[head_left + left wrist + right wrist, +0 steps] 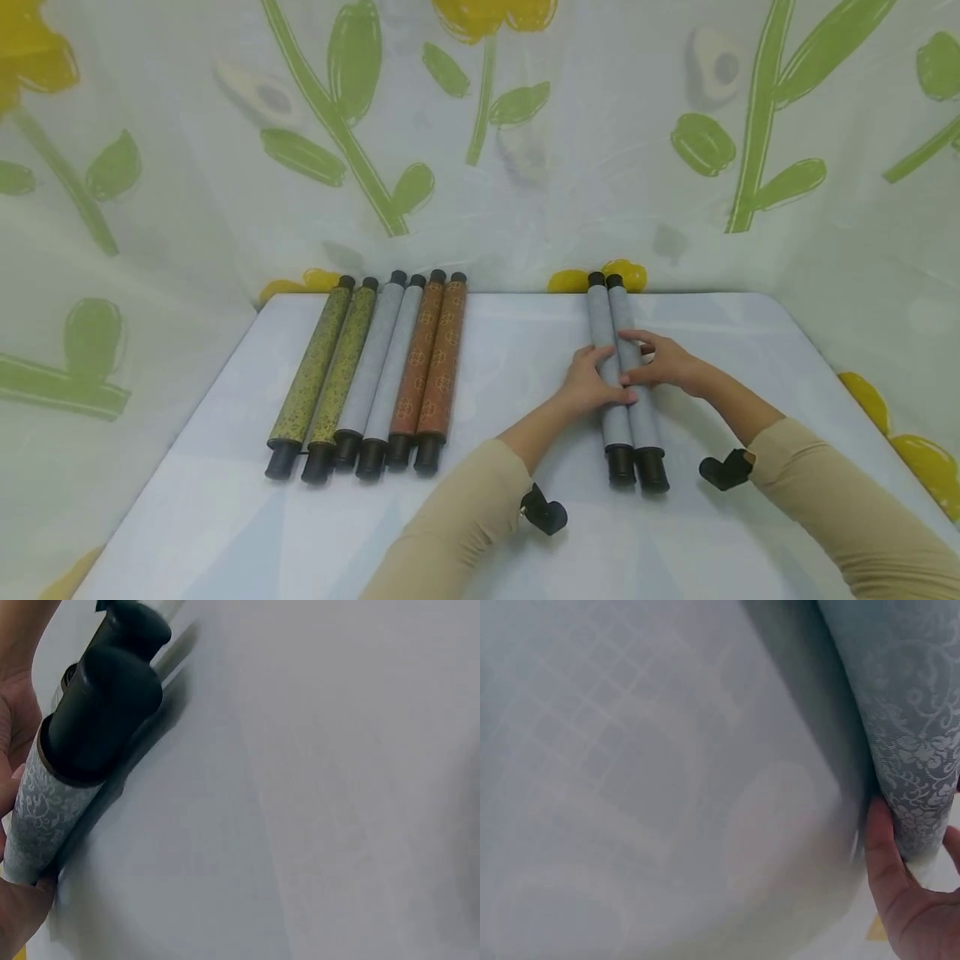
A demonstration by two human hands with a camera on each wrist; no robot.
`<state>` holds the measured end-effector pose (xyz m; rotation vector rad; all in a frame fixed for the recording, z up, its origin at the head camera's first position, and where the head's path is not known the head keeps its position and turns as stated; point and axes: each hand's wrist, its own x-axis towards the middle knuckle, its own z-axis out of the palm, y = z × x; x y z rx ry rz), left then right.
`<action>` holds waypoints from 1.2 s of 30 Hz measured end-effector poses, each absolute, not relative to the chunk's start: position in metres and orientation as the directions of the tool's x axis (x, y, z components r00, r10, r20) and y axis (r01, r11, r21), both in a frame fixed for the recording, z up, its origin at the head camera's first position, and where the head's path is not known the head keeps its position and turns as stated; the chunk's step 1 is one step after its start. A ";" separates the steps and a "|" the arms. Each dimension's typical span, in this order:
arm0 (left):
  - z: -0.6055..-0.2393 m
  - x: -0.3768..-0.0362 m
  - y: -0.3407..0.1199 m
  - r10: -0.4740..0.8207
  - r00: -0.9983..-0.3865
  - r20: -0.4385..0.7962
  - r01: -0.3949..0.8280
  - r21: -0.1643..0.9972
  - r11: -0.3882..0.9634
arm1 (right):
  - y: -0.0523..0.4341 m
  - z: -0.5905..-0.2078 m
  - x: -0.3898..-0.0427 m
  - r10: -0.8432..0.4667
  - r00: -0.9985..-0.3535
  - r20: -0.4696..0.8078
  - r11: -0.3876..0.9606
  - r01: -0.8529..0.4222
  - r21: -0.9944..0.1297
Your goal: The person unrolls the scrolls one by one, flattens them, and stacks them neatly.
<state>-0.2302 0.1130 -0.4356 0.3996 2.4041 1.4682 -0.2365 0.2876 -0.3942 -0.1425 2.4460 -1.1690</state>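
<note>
Two grey scrolls lie side by side on the table's right half, the left scroll (617, 429) and the right scroll (645, 429), both with black end knobs. My left hand (588, 385) grips the left scroll around its middle, thumb lying across the top. My right hand (667, 365) holds the right scroll from its right side. Pale floral brocade covers the scroll (922, 742) in the right wrist view, where fingers (885, 859) curl at its edge. In the left wrist view, a black knob (101, 712) is close to the camera, fingers around the grey roll beyond.
On the left half of the white table (225, 400) lie more scrolls in a row: yellow-green scrolls (311, 371), grey scrolls (371, 358) and brown patterned scrolls (442, 362). A flower-print curtain (600, 150) hangs behind the table's far edge.
</note>
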 end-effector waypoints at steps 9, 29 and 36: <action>-0.431 -0.229 0.123 0.367 -0.925 -0.097 0.077 0.898 0.433 | 0.298 -0.395 -0.245 -0.267 -0.904 -0.333 0.660 0.080 -0.747; -0.431 -0.230 0.125 0.361 -0.925 -0.121 0.033 0.919 0.392 | 0.303 -0.391 -0.252 -0.309 -0.886 -0.345 0.662 0.061 -0.747; -0.434 -0.232 0.128 0.362 -0.925 -0.111 0.045 0.916 0.398 | 0.303 -0.388 -0.251 -0.273 -0.885 -0.377 0.693 0.091 -0.715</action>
